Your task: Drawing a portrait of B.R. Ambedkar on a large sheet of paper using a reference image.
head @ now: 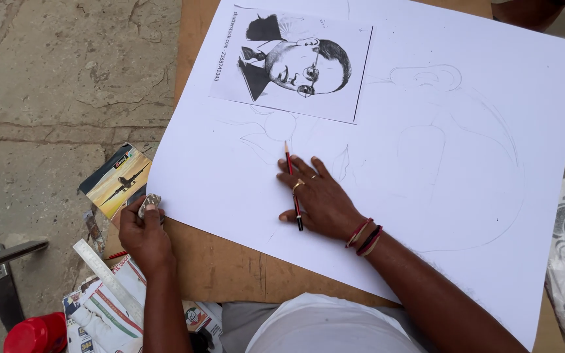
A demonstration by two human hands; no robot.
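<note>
Flat across the big white drawing sheet [426, 196] lie the fingers [308, 171] of my right hand [318, 199], spread, with a red-and-black pencil [292, 186] tucked between two of them, its tip pointing away from me. Faint sketch lines run under and beside them, just below the printed portrait [292, 65]. My left hand [144, 232] pinches a small grey eraser [150, 204] at the sheet's near-left edge, over the wooden board [230, 268], beside a booklet with an aeroplane cover [116, 180]. A steel ruler [106, 278] lies by that wrist.
</note>
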